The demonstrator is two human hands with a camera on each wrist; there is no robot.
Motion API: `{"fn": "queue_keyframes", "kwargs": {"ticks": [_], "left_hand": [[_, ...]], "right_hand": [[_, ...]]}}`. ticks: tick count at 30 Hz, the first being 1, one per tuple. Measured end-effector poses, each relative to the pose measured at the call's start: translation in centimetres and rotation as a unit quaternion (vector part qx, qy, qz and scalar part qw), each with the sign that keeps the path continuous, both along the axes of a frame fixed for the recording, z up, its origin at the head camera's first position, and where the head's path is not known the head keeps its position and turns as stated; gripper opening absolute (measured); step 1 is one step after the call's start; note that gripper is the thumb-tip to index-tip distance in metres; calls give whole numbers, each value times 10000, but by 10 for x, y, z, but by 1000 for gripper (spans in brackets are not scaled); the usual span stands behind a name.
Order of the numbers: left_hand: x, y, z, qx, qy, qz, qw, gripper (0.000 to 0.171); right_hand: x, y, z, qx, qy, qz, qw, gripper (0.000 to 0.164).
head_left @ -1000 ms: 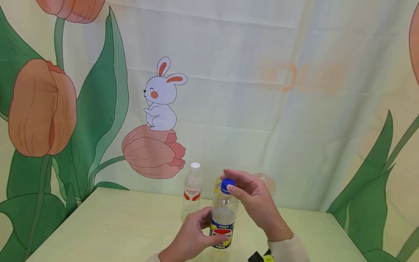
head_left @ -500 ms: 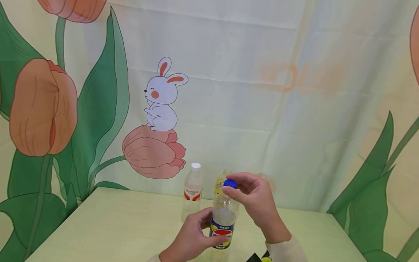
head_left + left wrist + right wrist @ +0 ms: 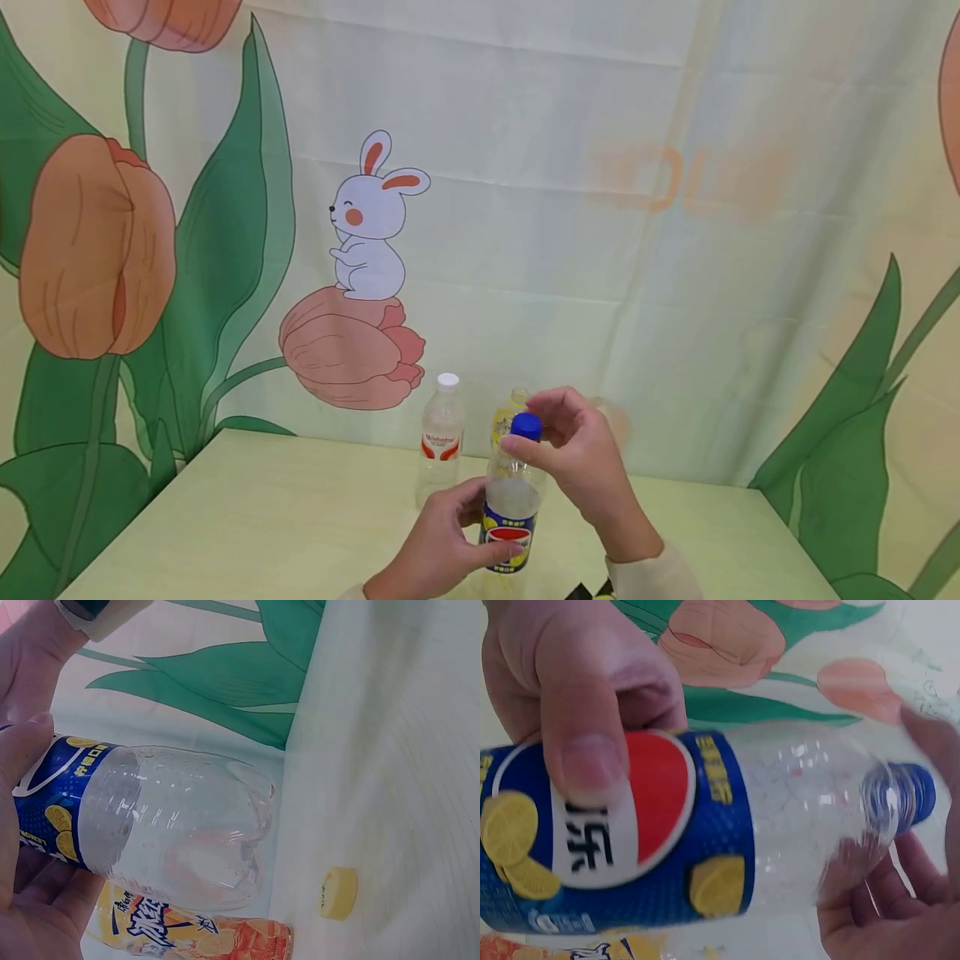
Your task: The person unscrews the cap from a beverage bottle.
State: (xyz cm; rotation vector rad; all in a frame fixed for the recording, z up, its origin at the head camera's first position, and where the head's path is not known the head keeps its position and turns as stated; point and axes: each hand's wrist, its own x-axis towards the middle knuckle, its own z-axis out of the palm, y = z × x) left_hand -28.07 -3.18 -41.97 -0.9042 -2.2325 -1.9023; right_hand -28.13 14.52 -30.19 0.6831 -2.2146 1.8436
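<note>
A clear plastic soda bottle (image 3: 512, 496) with a blue Pepsi lemon label stands upright between the hands. My left hand (image 3: 435, 533) grips it round the label, its thumb (image 3: 585, 727) across the front. My right hand (image 3: 581, 467) is at the top, its thumb and fingers curled round the blue bottle cap (image 3: 527, 427). The thumb crosses low in front of the cap, and the index finger arches behind. How firmly they touch the cap is unclear. The cap sits on the neck in the right wrist view. Whether the bottle's base touches the table is unclear.
A clear bottle (image 3: 442, 442) with a white cap and red label stands behind to the left. An uncapped yellow iced tea bottle (image 3: 172, 930) stands behind. One yellow cap (image 3: 340, 892) lies on the light table (image 3: 262, 500). A printed curtain (image 3: 525, 250) hangs behind.
My right thumb has shifted left and down across the front of the cap, while the index finger has risen slightly. The left hand and bottle have barely moved.
</note>
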Motion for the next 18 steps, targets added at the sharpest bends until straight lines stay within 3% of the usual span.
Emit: {"fn": "queue_keyframes", "kwargs": {"ticks": [2, 5, 8, 13, 16, 18], "left_hand": [[0, 0, 0, 10, 5, 2, 10000, 55], [0, -1, 1, 14, -7, 23, 10000, 55], [1, -1, 2, 25, -54, 21, 10000, 55], [1, -2, 4, 6, -198, 2, 9998, 55], [1, -2, 4, 5, -218, -6, 9998, 56], [1, -2, 3, 14, -194, -11, 9998, 56]], "right_hand": [[1, -3, 1, 29, 64, -374, 9993, 42], [1, -3, 1, 64, 218, -473, 9986, 35], [0, 0, 1, -82, 268, 43, 9996, 30], [-3, 6, 0, -226, -25, 942, 9953, 31], [-3, 6, 0, -180, -123, 983, 9949, 36], [-2, 4, 0, -155, -125, 738, 9971, 41]]}}
